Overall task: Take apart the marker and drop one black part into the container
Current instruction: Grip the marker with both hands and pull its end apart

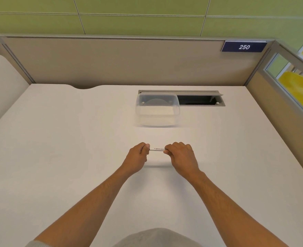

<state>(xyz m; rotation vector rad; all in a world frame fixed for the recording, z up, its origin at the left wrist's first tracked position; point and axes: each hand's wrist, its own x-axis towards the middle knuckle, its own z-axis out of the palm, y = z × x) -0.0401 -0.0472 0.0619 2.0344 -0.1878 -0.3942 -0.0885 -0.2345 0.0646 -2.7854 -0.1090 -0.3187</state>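
View from a head-worn camera, looking down at a plain white bench (58, 157) inside a beige-walled cubicle. Two bare forearms reach forward from the bottom edge and meet near the centre.

On the left, the left hand (137, 156) is curled shut around one end of a marker (157, 149), thumb tip pressed against the barrel. The marker lies level between the two hands, raised a little above the bench, as its shadow beneath shows. Only a short white stretch of barrel with black printing is visible; both ends are hidden inside the fists, so no black part can be seen yet. To the right, the right hand (181, 155) is likewise clamped around the other end, knuckles up.

Farther back and slightly right of the hands, well apart from them, stands a clear plastic container (157, 111), open-topped and apparently empty. Just behind it, touching its right rear corner, is a recessed cable slot (200, 100) in the bench. A blue plate reading 250 (244, 47) hangs on the back wall.

The step in hand appears to be pulling the marker apart. Next, the hands likely need to pull or twist in opposite directions until a black piece comes free, then carry it forward over the container.
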